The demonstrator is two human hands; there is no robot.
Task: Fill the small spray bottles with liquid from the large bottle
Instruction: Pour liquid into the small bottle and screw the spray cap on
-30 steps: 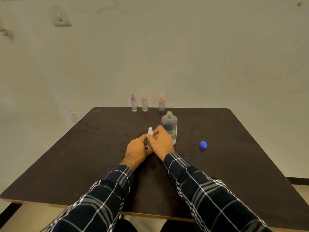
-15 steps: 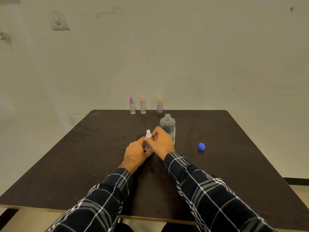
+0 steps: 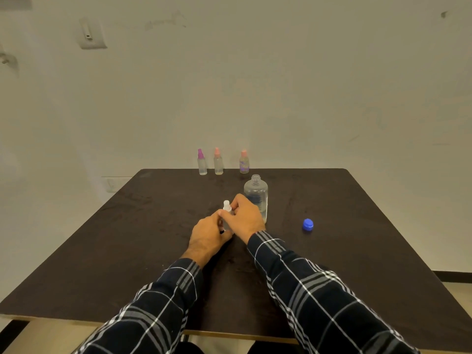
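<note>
A small spray bottle with a white top (image 3: 226, 206) stands upright on the dark table (image 3: 127, 238), mostly hidden by both hands. My left hand (image 3: 208, 235) wraps its body from the left. My right hand (image 3: 247, 216) pinches its white top from the right. Just behind my right hand stands the large clear bottle (image 3: 256, 194), uncapped and holding some liquid. Its blue cap (image 3: 308, 224) lies on the table to the right.
Three small spray bottles stand in a row at the table's far edge: one with a purple top (image 3: 202, 162), one with a pink top (image 3: 218, 161) and one with a pink top and a purple label (image 3: 244, 162). A pale wall rises behind.
Both hands stay on the small white-topped bottle, with only slight shifts of the fingers. The camera has tilted a little, so everything sits lower in view.
</note>
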